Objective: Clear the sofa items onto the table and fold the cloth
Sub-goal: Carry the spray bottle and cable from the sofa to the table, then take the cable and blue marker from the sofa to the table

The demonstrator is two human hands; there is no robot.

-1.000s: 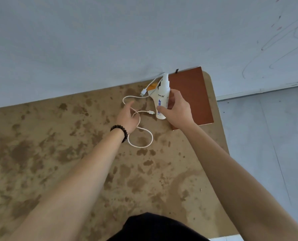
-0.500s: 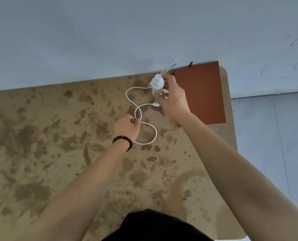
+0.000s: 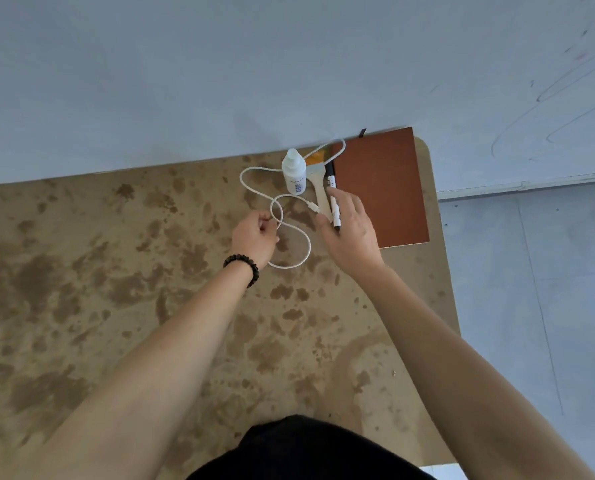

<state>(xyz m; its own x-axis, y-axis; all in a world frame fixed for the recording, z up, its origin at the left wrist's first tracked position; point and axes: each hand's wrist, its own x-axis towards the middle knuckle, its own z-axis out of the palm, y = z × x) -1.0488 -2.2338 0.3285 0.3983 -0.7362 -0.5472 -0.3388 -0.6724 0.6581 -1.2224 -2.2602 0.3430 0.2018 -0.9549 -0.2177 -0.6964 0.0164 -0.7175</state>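
On the stained tan table (image 3: 116, 278), a white cable (image 3: 303, 252) lies in loops. My left hand (image 3: 254, 237), with a black bead bracelet, pinches one loop of it. A white bottle (image 3: 294, 172) stands upright near the wall, with no hand on it. My right hand (image 3: 349, 233) hovers open just to its right, fingers spread over a wooden-handled brush (image 3: 318, 192) and a black-and-white marker (image 3: 333, 206). A brown notebook (image 3: 381, 185) lies flat in the far right corner. No cloth or sofa is in view.
A pale wall (image 3: 220, 81) runs along the table's far edge. The table's right edge drops to a grey tiled floor (image 3: 538, 306). My dark clothing (image 3: 306, 452) shows at the bottom of the view.
My right hand set the white bottle upright on the table, let go and drew back to the right. My left hand slid nearer along the cable.
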